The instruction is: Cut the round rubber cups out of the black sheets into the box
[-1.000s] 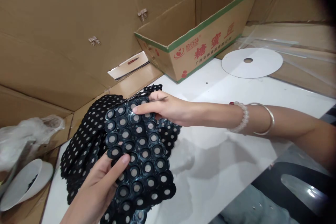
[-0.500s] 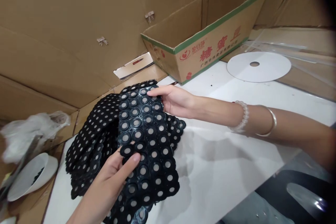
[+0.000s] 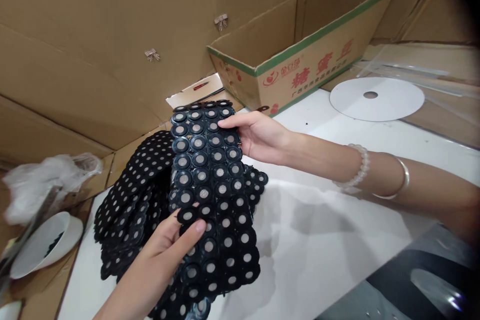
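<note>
A black sheet of joined round pieces (image 3: 219,190), each with a pale grey disc at its centre, is stretched between my two hands. My left hand (image 3: 168,245) pinches its left edge, thumb on top and fingers underneath. Near the far end, my right hand (image 3: 258,135) grips the right edge with the thumb over the face; its other fingers are partly hidden behind the sheet. Under and to the left lies a pile of similar black dotted sheets (image 3: 131,190) on the white tabletop (image 3: 300,250).
Behind stands an open cardboard box (image 3: 307,70) with green edges. A white disc with a central hole (image 3: 393,102) lies at right. Left are a white bowl (image 3: 67,240) holding small black bits and a clear plastic bag (image 3: 48,185). Cardboard walls (image 3: 93,20) rise behind.
The far part of the sheet has been raised and its face turned more toward me, with my right hand still on it. The whole view has shifted slightly.
</note>
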